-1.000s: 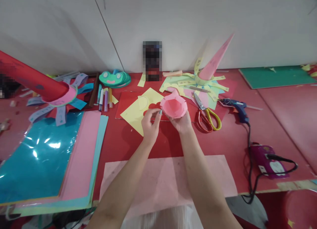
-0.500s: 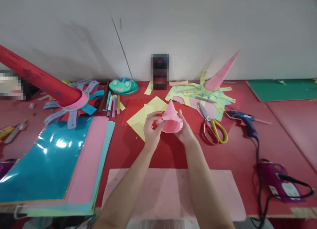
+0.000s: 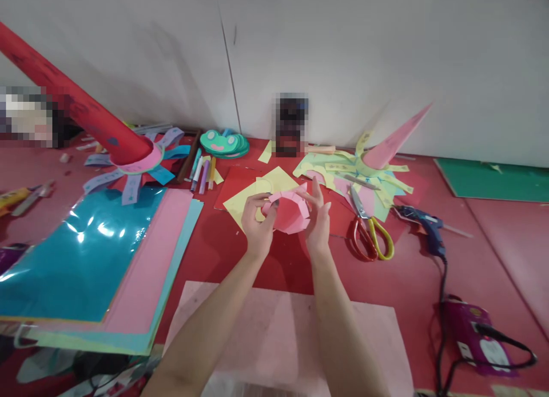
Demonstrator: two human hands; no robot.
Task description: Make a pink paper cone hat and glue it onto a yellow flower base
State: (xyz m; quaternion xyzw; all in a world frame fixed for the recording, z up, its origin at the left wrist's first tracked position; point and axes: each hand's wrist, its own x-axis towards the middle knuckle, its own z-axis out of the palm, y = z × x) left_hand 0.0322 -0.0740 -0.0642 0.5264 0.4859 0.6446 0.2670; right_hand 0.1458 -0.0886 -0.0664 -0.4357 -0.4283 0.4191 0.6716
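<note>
A small pink paper cone [image 3: 291,214] with a flared, tabbed rim is held over the yellow paper, its hollow base turned towards me. My left hand [image 3: 259,225] pinches the rim's left side, thumb at the inner edge and fingers behind. My right hand [image 3: 318,222] is open at the cone's right side, fingers spread and close against the tabs; whether they touch is hard to tell. Beneath lies a yellow paper square [image 3: 240,199] on a red sheet [image 3: 231,182]. Scissors [image 3: 369,231] with one red and one yellow handle lie right of my hands.
On the right are a blue glue gun [image 3: 424,222], a purple box [image 3: 476,334] and a pink cone with yellow strips [image 3: 394,139]. A red cone with blue strips [image 3: 94,122], markers [image 3: 202,174] and coloured sheets [image 3: 86,254] lie left. A pale pink sheet [image 3: 274,328] is in front.
The pink cone has tipped so its hollow base faces me more and its point is mostly hidden. My right hand's fingers have loosened and spread. The head view has shifted slightly.
</note>
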